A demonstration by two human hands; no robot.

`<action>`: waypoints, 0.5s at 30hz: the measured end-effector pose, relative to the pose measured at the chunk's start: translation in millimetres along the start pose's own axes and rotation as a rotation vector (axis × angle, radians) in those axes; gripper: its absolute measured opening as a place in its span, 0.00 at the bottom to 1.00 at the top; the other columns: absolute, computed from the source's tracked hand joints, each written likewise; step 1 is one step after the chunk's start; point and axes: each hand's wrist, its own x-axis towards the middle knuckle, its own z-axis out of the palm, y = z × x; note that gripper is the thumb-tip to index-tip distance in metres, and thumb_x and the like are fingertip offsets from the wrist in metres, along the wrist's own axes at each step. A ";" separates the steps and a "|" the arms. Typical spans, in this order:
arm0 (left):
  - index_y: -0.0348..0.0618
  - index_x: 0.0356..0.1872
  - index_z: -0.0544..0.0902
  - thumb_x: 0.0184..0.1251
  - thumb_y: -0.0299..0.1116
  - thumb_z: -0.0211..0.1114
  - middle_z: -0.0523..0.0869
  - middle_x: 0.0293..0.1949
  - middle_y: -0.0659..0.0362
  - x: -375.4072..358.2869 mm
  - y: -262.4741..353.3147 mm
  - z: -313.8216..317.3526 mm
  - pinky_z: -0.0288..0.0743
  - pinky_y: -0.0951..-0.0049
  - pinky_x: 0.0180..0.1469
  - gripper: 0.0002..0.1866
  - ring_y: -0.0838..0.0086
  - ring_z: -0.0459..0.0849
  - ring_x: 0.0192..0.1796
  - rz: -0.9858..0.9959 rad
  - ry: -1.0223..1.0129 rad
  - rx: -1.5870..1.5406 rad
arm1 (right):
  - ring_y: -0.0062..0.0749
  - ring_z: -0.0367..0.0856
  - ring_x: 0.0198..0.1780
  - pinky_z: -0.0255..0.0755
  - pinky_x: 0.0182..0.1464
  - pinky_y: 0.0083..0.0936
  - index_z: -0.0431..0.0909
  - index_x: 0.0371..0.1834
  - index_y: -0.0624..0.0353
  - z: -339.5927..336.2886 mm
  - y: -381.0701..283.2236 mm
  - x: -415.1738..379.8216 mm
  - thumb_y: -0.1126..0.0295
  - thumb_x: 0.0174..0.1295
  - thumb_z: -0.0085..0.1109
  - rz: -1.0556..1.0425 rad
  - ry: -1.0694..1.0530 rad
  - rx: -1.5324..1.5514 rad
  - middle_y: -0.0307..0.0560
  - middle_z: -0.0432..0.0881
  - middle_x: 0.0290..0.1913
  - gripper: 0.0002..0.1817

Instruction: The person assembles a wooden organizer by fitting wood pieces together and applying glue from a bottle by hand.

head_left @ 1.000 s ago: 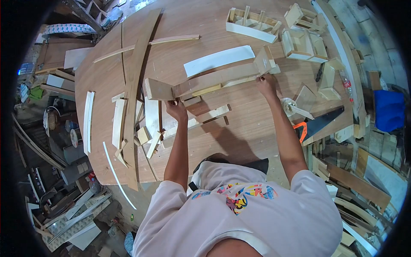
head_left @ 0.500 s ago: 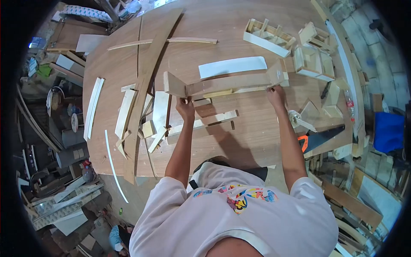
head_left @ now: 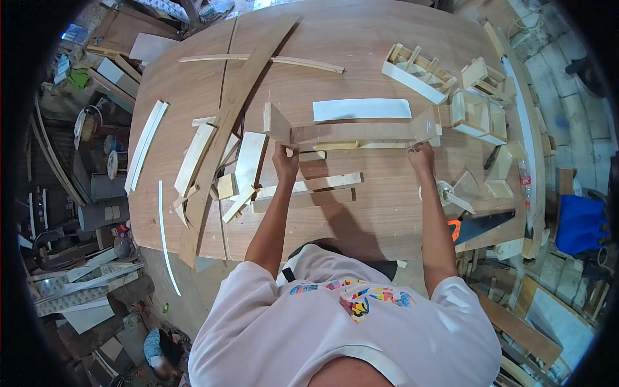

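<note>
A U-shaped wooden frame (head_left: 354, 133), a long board with an upright panel at each end, spans the space between my hands. My left hand (head_left: 285, 161) is closed on its left end, fingers mostly hidden beneath. At the right end, my right hand (head_left: 421, 157) grips the lower corner. Just beyond the frame lies a white strip panel (head_left: 361, 106). Nearer to me, a pale wooden batten (head_left: 329, 182) rests on the table. Left of my left hand is a light board (head_left: 250, 161), with small offcuts around it.
Several box-like wooden assemblies (head_left: 419, 71) stand at the back right of the table (head_left: 361, 222). A handsaw (head_left: 483, 227) and a tape roll (head_left: 445, 191) lie at the right. One long plank (head_left: 242, 109) crosses the left side. A person (head_left: 161, 351) is low at lower left.
The whole view has turned slightly, so the table and its contents appear shifted. Both hands keep their hold on the frame, which has barely moved relative to the white panel.
</note>
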 end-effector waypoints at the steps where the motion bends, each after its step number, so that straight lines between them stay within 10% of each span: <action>1: 0.36 0.45 0.73 0.48 0.18 0.67 0.83 0.38 0.49 -0.2 1.0 -2.0 0.72 0.72 0.44 0.20 0.65 0.82 0.42 0.006 -0.037 -0.004 | 0.51 0.78 0.46 0.72 0.45 0.37 0.72 0.48 0.64 5.4 9.8 2.3 0.71 0.48 0.59 -0.044 0.028 0.016 0.59 0.80 0.42 0.21; 9: 0.33 0.62 0.62 0.48 0.12 0.56 0.72 0.58 0.43 -22.9 -20.9 -34.5 0.65 0.68 0.63 0.34 0.64 0.67 0.65 0.032 -0.098 0.082 | 0.37 0.80 0.38 0.71 0.40 0.20 0.58 0.57 0.70 3.3 -29.3 -71.0 0.77 0.50 0.52 0.172 0.270 0.612 0.56 0.80 0.42 0.28; 12: 0.28 0.62 0.61 0.49 0.12 0.51 0.71 0.60 0.44 -42.1 -23.8 -54.1 0.65 0.69 0.62 0.32 0.63 0.67 0.65 -0.124 -0.077 0.010 | 0.30 0.78 0.30 0.71 0.43 0.18 0.66 0.47 0.64 -32.0 -93.3 -123.6 0.78 0.49 0.51 0.431 0.112 1.048 0.49 0.80 0.32 0.18; 15: 0.34 0.62 0.63 0.54 0.15 0.52 0.71 0.60 0.47 -51.7 -28.9 -75.6 0.59 0.68 0.66 0.30 0.64 0.68 0.65 -0.230 -0.162 -0.001 | 0.23 0.71 0.21 0.69 0.48 0.23 0.69 0.31 0.59 -57.4 -122.9 -148.5 0.73 0.53 0.50 0.134 0.027 1.229 0.42 0.75 0.20 0.04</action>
